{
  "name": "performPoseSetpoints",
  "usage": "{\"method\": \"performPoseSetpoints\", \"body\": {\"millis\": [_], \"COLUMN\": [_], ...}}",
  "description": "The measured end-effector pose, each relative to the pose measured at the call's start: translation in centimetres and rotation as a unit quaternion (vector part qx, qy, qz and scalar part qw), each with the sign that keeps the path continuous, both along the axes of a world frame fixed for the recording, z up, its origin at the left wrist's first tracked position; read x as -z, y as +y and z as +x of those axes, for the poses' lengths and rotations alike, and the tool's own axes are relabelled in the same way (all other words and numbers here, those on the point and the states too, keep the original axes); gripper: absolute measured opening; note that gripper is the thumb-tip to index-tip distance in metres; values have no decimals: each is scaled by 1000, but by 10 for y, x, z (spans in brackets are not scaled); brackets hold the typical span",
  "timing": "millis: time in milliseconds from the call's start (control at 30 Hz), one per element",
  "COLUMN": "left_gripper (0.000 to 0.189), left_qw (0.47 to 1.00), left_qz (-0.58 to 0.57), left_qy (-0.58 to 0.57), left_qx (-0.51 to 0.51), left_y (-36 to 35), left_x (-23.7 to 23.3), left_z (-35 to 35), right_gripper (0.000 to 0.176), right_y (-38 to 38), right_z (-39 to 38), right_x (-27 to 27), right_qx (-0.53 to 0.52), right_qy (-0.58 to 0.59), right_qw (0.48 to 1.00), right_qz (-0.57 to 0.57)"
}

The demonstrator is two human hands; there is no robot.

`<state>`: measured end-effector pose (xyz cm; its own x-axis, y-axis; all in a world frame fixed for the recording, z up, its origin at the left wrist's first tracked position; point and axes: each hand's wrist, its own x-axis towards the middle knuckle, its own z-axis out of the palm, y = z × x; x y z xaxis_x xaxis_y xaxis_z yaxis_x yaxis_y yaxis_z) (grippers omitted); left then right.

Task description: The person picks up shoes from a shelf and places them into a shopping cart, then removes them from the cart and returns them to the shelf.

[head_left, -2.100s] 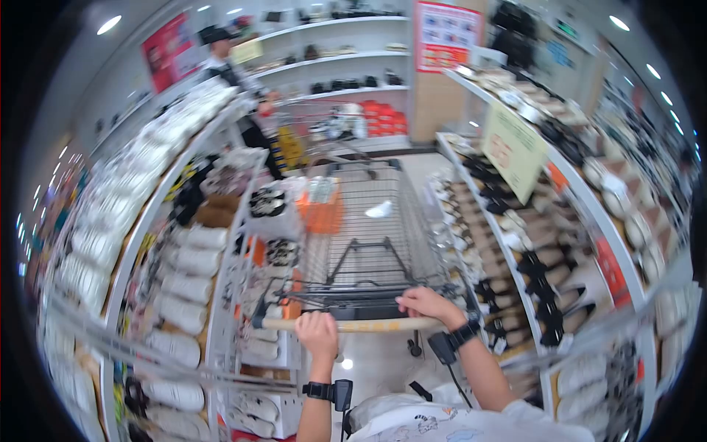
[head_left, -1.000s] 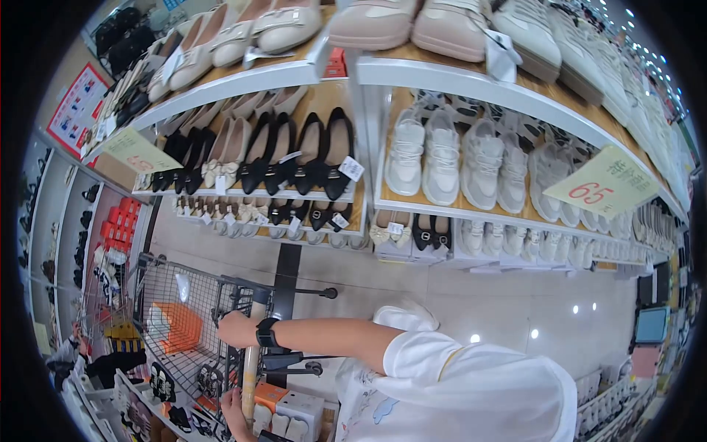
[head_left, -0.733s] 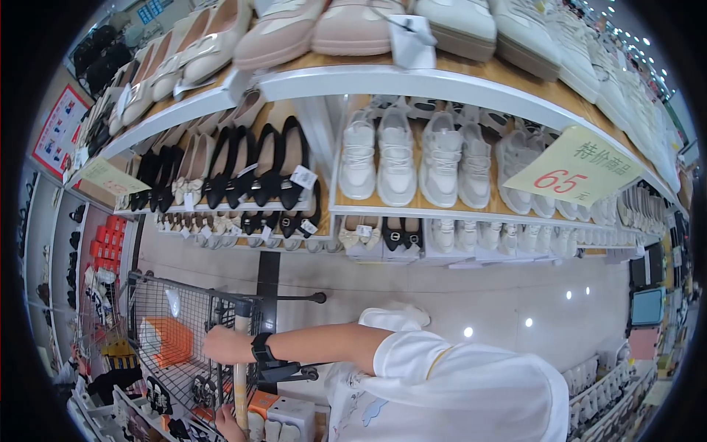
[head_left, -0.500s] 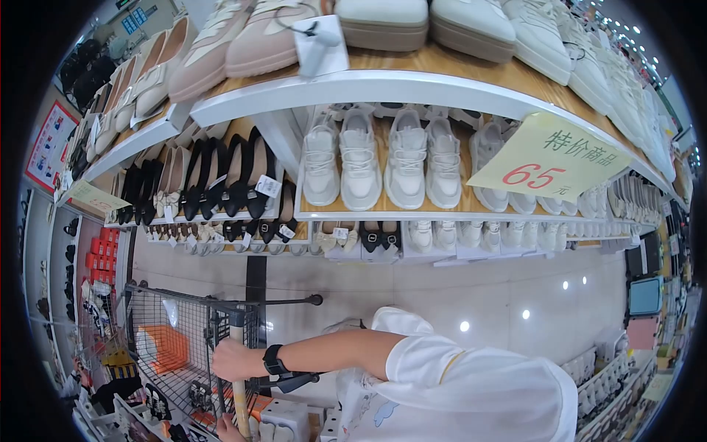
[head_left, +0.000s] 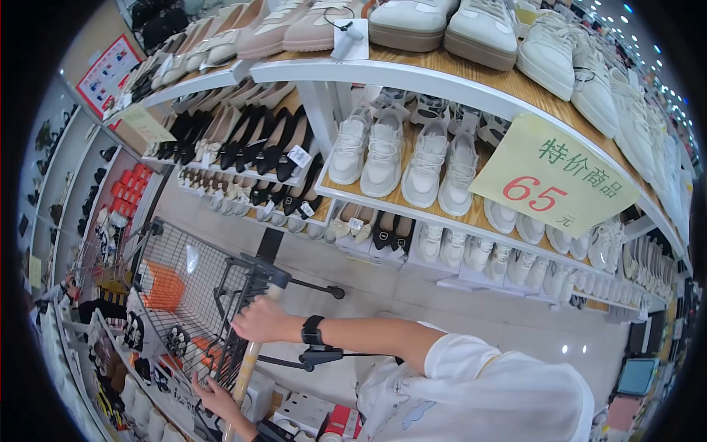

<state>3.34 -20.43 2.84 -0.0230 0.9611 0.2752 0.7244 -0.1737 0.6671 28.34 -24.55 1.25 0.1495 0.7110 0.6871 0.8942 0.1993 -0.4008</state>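
My right hand (head_left: 261,320), with a dark watch (head_left: 313,330) on the wrist, is closed round the upper end of the shopping cart handle (head_left: 247,368). Lower down, my left hand (head_left: 215,400) lies across that handle with its fingers stretched out and apart, holding nothing. The wire shopping cart (head_left: 188,254) stands at the left of the view. Inside it shows an orange item (head_left: 162,286). A thin black strap or cord runs from a dark device (head_left: 320,357) below my right forearm.
Shelves beside the cart hold white sneakers (head_left: 423,166), black flats (head_left: 276,144) and other shoes. A yellow price sign (head_left: 552,173) reading 65 hangs from the top shelf edge (head_left: 412,79). Red boxes (head_left: 131,190) stack at the far left. A white box (head_left: 302,412) sits near my body.
The view has tilted and shifted, so the shelves now slant down to the right. My left hand has come further into view with its fingers spread. My right hand stays on the handle.
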Motion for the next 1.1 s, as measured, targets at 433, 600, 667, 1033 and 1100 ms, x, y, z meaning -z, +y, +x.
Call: {"method": "performPoseSetpoints", "body": {"millis": [433,600,667,1033,1100], "left_gripper": [25,34,37,38,50], "left_qw": [987,976,958,898,875], "left_qz": [-3,25,63,-92,-56], "left_qy": [158,162,156,280,357], "left_qx": [36,142,231,327,321], "left_y": [-67,-88,-96,-169,-196], "left_x": [-6,-1,5,-19,-34], "left_z": [-18,-26,-27,-10,8], "right_gripper": [29,22,16,22,22], "right_y": [-79,-121,-140,-197,-211], "right_z": [-28,-34,-37,-40,-36], "right_x": [4,8,12,40,37], "right_qx": [48,20,9,16,30], "right_qy": [-2,-20,-5,21,23], "right_qw": [999,996,999,997,996], "right_qz": [18,85,42,77,82]}}
